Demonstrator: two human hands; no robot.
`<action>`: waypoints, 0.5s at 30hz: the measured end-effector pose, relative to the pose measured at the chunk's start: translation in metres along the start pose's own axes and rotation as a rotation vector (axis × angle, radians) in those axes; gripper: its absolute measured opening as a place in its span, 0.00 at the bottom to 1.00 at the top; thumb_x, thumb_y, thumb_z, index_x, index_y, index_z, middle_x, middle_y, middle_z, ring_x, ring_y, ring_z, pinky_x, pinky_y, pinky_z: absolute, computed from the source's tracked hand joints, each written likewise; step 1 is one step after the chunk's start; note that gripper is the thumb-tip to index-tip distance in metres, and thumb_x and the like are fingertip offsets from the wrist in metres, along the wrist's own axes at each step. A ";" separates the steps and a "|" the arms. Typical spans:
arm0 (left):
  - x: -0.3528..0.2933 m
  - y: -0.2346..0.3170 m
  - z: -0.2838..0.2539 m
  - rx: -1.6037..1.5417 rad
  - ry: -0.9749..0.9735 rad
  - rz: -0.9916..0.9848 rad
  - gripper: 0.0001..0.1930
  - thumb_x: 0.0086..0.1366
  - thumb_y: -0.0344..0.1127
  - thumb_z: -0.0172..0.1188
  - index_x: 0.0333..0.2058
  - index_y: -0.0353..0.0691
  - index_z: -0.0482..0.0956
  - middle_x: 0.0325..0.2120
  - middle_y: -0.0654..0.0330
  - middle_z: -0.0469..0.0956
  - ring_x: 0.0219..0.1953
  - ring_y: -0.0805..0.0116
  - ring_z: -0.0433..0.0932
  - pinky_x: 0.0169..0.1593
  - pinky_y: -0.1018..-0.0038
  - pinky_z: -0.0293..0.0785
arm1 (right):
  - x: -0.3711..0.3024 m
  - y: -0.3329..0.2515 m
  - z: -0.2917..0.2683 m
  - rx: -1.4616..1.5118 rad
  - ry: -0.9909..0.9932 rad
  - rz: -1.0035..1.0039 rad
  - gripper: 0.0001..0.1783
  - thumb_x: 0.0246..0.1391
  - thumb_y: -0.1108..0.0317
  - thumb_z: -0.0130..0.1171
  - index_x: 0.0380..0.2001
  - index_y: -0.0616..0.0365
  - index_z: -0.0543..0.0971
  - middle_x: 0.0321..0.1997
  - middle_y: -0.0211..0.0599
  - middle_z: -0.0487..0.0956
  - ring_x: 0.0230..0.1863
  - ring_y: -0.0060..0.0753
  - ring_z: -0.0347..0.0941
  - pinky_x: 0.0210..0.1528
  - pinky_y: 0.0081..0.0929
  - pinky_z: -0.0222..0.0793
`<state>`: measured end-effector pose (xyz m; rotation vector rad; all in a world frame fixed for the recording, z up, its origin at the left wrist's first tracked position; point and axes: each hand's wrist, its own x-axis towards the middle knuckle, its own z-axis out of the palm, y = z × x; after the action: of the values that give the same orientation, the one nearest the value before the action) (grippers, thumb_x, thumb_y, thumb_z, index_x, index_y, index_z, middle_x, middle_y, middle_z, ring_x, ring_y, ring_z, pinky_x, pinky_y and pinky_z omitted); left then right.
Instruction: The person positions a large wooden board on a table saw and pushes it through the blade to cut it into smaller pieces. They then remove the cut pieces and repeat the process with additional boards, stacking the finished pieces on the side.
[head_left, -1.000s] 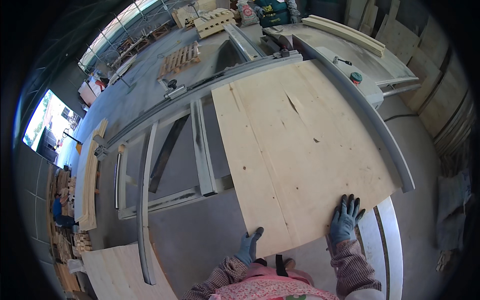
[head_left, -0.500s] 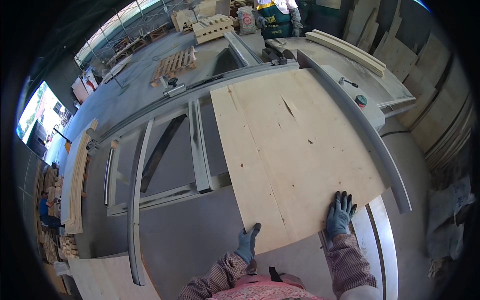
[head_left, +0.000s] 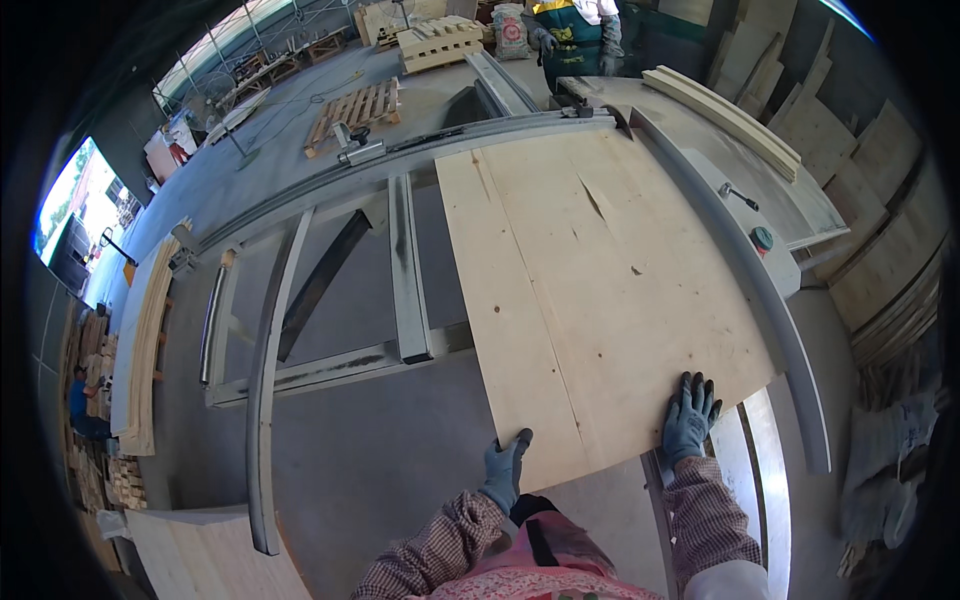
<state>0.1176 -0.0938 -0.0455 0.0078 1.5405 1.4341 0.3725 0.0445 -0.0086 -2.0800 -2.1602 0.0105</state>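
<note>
A large pale plywood sheet (head_left: 590, 290) with knots and a long dark split lies flat across a metal sliding-saw frame. My left hand (head_left: 505, 468), in a blue-grey glove with dark fingertips, grips the sheet's near left corner, its thumb on top and its other fingers mostly hidden at the edge. Near the right end of the close edge, my gloved right hand (head_left: 688, 420) rests flat on the wood with fingers spread. Along the sheet's right side runs a long grey metal fence (head_left: 735, 260).
Open metal framework (head_left: 410, 280) extends left of the sheet. Beyond the fence are a red-and-green button (head_left: 762, 238) and long boards (head_left: 725, 120). A co-worker (head_left: 575, 45) stands at the far end. Stacked panels (head_left: 145, 350) stand left, and another sheet (head_left: 215, 555) lies lower left.
The whole view has shifted slightly, with the sheet and frame appearing a little higher and farther right. Both hands keep their places on the plywood.
</note>
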 end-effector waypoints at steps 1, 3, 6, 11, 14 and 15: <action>0.002 -0.002 -0.004 -0.009 0.000 -0.001 0.16 0.50 0.36 0.65 0.37 0.35 0.75 0.29 0.65 0.75 0.29 0.75 0.71 0.34 0.78 0.68 | -0.003 -0.003 0.002 -0.006 0.006 -0.008 0.31 0.51 0.61 0.43 0.60 0.46 0.55 0.66 0.36 0.49 0.67 0.42 0.37 0.65 0.47 0.24; 0.006 -0.004 -0.011 -0.027 -0.001 -0.002 0.16 0.50 0.36 0.65 0.37 0.35 0.75 0.30 0.64 0.75 0.30 0.75 0.71 0.34 0.78 0.68 | -0.006 -0.008 0.007 -0.016 0.013 -0.018 0.31 0.51 0.61 0.43 0.60 0.45 0.55 0.66 0.36 0.49 0.67 0.42 0.37 0.65 0.47 0.24; 0.013 -0.006 -0.019 -0.007 -0.002 0.021 0.16 0.50 0.36 0.65 0.37 0.35 0.75 0.30 0.65 0.74 0.29 0.75 0.70 0.34 0.79 0.67 | -0.006 -0.014 0.011 -0.020 0.007 -0.018 0.31 0.51 0.61 0.43 0.60 0.45 0.54 0.66 0.35 0.48 0.67 0.42 0.37 0.65 0.47 0.24; 0.016 0.000 -0.023 -0.025 -0.039 0.017 0.16 0.51 0.36 0.65 0.37 0.36 0.74 0.29 0.66 0.74 0.28 0.77 0.69 0.32 0.80 0.66 | -0.006 -0.019 0.014 -0.016 0.015 -0.022 0.32 0.50 0.62 0.43 0.60 0.46 0.54 0.66 0.35 0.48 0.67 0.42 0.37 0.65 0.48 0.23; 0.010 0.006 -0.017 -0.004 -0.018 -0.002 0.15 0.51 0.36 0.65 0.36 0.36 0.75 0.28 0.66 0.74 0.27 0.76 0.69 0.32 0.80 0.67 | -0.003 -0.018 0.013 -0.008 -0.011 -0.019 0.32 0.50 0.62 0.43 0.60 0.47 0.54 0.66 0.38 0.47 0.67 0.43 0.36 0.64 0.48 0.22; 0.008 0.006 -0.015 0.009 -0.002 -0.006 0.15 0.51 0.36 0.65 0.36 0.36 0.75 0.28 0.67 0.74 0.27 0.76 0.69 0.32 0.80 0.67 | -0.002 -0.017 0.011 -0.012 -0.016 -0.018 0.32 0.50 0.62 0.43 0.60 0.47 0.54 0.66 0.38 0.47 0.67 0.44 0.36 0.64 0.48 0.22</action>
<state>0.1007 -0.0980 -0.0489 0.0100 1.5438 1.4219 0.3542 0.0427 -0.0179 -2.0733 -2.1936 0.0129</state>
